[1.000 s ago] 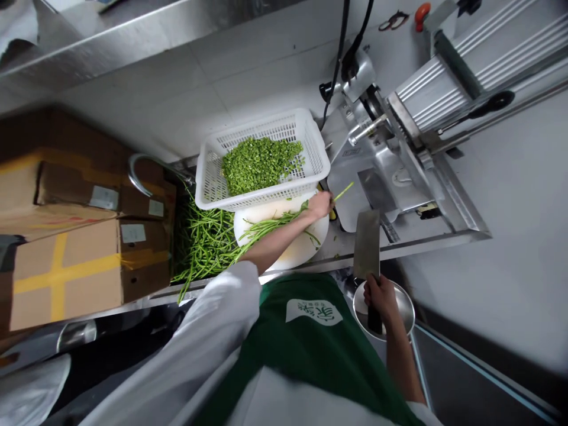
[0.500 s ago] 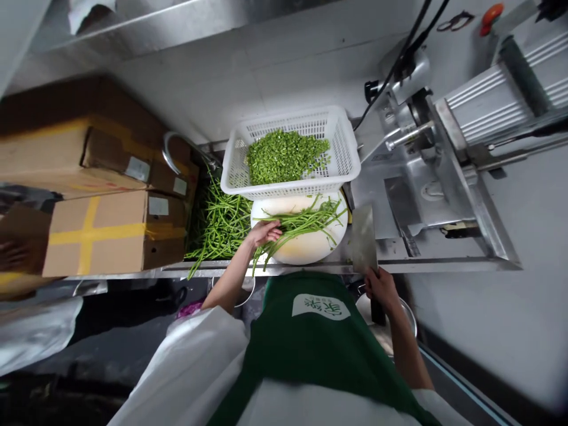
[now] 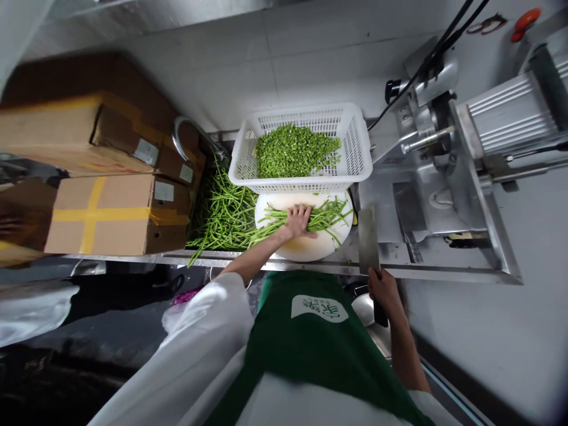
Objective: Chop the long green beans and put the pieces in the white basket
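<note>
My left hand [image 3: 298,220] presses down on a bundle of long green beans [image 3: 326,213] lying across a round white cutting board [image 3: 306,247]; its fingers curl over the stalks. My right hand [image 3: 384,290] grips the dark handle of a cleaver [image 3: 368,239], whose blade points away from me at the board's right edge, off the beans. Behind the board stands a white plastic basket [image 3: 355,145] holding chopped green bean pieces [image 3: 295,150]. A heap of whole long beans [image 3: 219,213] lies left of the board.
Two cardboard boxes [image 3: 115,213] sit at the left on the steel counter. A metal slicing machine [image 3: 444,154] with black cables fills the right. A curved tap [image 3: 186,133] rises behind the bean heap. A metal bowl [image 3: 368,310] sits below the counter edge by my right hand.
My left hand drew back to the left end of the bean bundle, then slid right to its middle and now presses it down. The cleaver stays held at the board's right.
</note>
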Demonstrator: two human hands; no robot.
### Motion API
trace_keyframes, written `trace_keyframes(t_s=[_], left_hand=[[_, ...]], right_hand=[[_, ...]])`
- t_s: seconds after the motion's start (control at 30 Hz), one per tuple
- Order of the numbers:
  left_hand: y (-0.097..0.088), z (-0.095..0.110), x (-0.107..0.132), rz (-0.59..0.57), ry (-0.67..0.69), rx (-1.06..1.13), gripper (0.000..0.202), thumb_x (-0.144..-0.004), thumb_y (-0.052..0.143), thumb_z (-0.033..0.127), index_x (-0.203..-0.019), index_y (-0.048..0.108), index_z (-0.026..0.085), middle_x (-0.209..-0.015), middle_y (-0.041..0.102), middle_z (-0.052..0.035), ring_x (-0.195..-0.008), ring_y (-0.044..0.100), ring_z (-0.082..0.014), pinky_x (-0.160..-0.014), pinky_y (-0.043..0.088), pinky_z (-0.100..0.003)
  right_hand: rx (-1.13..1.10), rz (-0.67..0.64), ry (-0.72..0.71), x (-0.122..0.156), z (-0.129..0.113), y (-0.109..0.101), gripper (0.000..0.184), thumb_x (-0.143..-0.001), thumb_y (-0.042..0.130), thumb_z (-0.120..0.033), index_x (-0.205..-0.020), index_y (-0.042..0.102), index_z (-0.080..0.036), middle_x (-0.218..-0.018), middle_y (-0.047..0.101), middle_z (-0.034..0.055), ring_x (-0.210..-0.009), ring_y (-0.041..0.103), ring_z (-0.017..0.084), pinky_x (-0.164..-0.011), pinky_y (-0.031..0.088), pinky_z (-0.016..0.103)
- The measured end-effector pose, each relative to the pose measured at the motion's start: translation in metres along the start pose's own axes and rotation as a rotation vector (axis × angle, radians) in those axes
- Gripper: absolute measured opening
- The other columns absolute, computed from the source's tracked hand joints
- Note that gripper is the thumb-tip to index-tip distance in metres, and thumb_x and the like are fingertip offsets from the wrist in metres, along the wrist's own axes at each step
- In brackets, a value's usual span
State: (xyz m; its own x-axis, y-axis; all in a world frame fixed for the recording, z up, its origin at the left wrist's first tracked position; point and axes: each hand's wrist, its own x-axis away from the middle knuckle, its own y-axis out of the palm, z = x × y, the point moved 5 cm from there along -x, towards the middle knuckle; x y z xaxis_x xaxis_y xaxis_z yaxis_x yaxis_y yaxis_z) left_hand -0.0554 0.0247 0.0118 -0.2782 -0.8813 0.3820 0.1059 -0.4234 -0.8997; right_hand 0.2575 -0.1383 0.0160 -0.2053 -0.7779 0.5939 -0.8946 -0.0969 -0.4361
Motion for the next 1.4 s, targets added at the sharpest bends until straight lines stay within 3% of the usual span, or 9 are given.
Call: trace_keyframes(t_s=[0.1, 0.2, 0.33, 0.47, 0.7, 0.87, 1.07, 1.23, 1.4], left_hand=[[0.016, 0.002, 0.007, 0.057, 0.055, -0.080, 0.089, -0.092, 0.054, 0.064, -0.159, 0.030, 0.011, -0.153, 0.042, -0.0243, -0.139, 0.037, -0.0411, -0.117, 0.025, -0.056], [0.020, -0.019, 0.024, 0.039, 0.060, -0.092, 0.075, -0.097, 0.052, 0.057, -0.155, 0.038, 0.012, -0.145, 0.049, -0.0228, -0.134, 0.043, -0.0380, -0.114, 0.030, -0.053], [0.015, -0.035, 0.030, 0.017, -0.022, -0.104, 0.099, -0.084, 0.065, 0.069, -0.160, 0.030, 0.016, -0.156, 0.036, -0.0250, -0.140, 0.037, -0.0435, -0.113, 0.032, -0.057], [0.014, -0.003, 0.013, 0.051, 0.050, -0.123, 0.120, -0.077, 0.065, 0.078, -0.166, 0.010, 0.019, -0.169, 0.014, -0.0212, -0.149, 0.020, -0.0477, -0.118, 0.021, -0.064], [0.020, 0.028, -0.016, 0.136, 0.085, -0.069, 0.072, -0.103, 0.038, 0.052, -0.163, 0.025, 0.015, -0.162, 0.034, -0.0187, -0.139, 0.038, -0.0388, -0.119, 0.022, -0.059], [0.028, 0.028, -0.004, 0.130, 0.119, -0.044, 0.057, -0.106, 0.027, 0.037, -0.160, 0.035, 0.020, -0.159, 0.040, -0.0152, -0.141, 0.039, -0.0364, -0.121, 0.016, -0.061], [0.020, 0.032, 0.022, 0.115, 0.153, -0.032, 0.067, -0.101, 0.041, 0.034, -0.164, 0.022, 0.022, -0.165, 0.030, -0.0159, -0.150, 0.028, -0.0356, -0.123, 0.015, -0.058], [0.004, -0.010, 0.036, 0.130, 0.079, -0.039, 0.106, -0.085, 0.060, 0.065, -0.166, 0.007, 0.022, -0.170, 0.010, -0.0171, -0.157, 0.005, -0.0424, -0.122, 0.012, -0.063], [0.023, -0.051, 0.053, 0.084, 0.028, -0.175, 0.118, -0.081, 0.061, 0.075, -0.165, 0.011, 0.010, -0.159, 0.034, -0.0250, -0.148, 0.026, -0.0468, -0.120, 0.016, -0.064]], right_hand=[[0.146, 0.046, -0.011, 0.001, -0.003, -0.003, 0.028, -0.086, 0.051, -0.048, -0.077, 0.061, -0.022, -0.053, 0.057, 0.0013, -0.050, 0.053, 0.018, -0.054, 0.039, 0.029], [0.287, 0.042, -0.027, 0.001, -0.008, 0.000, 0.033, -0.089, 0.047, -0.047, -0.084, 0.065, -0.020, -0.060, 0.061, 0.0046, -0.059, 0.058, 0.020, -0.060, 0.039, 0.030], [0.406, 0.007, -0.084, -0.004, -0.016, 0.010, 0.033, -0.093, 0.043, -0.042, -0.091, 0.067, -0.018, -0.074, 0.067, 0.0087, -0.071, 0.061, 0.022, -0.066, 0.040, 0.030], [0.514, 0.021, -0.182, -0.011, -0.024, 0.020, 0.033, -0.096, 0.041, -0.038, -0.091, 0.067, -0.018, -0.088, 0.071, 0.0114, -0.082, 0.062, 0.022, -0.073, 0.040, 0.029], [0.650, -0.047, -0.136, -0.018, -0.021, 0.031, 0.033, -0.100, 0.038, -0.032, -0.104, 0.066, -0.015, -0.090, 0.072, 0.0122, -0.079, 0.065, 0.021, -0.072, 0.039, 0.029], [0.727, -0.034, -0.134, -0.017, -0.028, 0.031, 0.031, -0.100, 0.039, -0.027, -0.107, 0.065, -0.014, -0.098, 0.072, 0.0155, -0.090, 0.067, 0.024, -0.075, 0.038, 0.029], [0.764, -0.033, -0.125, -0.019, -0.035, 0.031, 0.033, -0.104, 0.038, -0.029, -0.114, 0.064, -0.011, -0.101, 0.073, 0.0187, -0.092, 0.067, 0.026, -0.076, 0.039, 0.030], [0.784, -0.056, -0.121, -0.016, -0.041, 0.029, 0.031, -0.105, 0.038, -0.029, -0.111, 0.063, -0.011, -0.102, 0.073, 0.0170, -0.093, 0.067, 0.025, -0.075, 0.038, 0.029], [0.903, -0.011, -0.132, -0.006, -0.057, 0.021, 0.035, -0.108, 0.032, -0.034, -0.115, 0.059, -0.013, -0.092, 0.072, 0.0138, -0.084, 0.068, 0.023, -0.070, 0.037, 0.029]])
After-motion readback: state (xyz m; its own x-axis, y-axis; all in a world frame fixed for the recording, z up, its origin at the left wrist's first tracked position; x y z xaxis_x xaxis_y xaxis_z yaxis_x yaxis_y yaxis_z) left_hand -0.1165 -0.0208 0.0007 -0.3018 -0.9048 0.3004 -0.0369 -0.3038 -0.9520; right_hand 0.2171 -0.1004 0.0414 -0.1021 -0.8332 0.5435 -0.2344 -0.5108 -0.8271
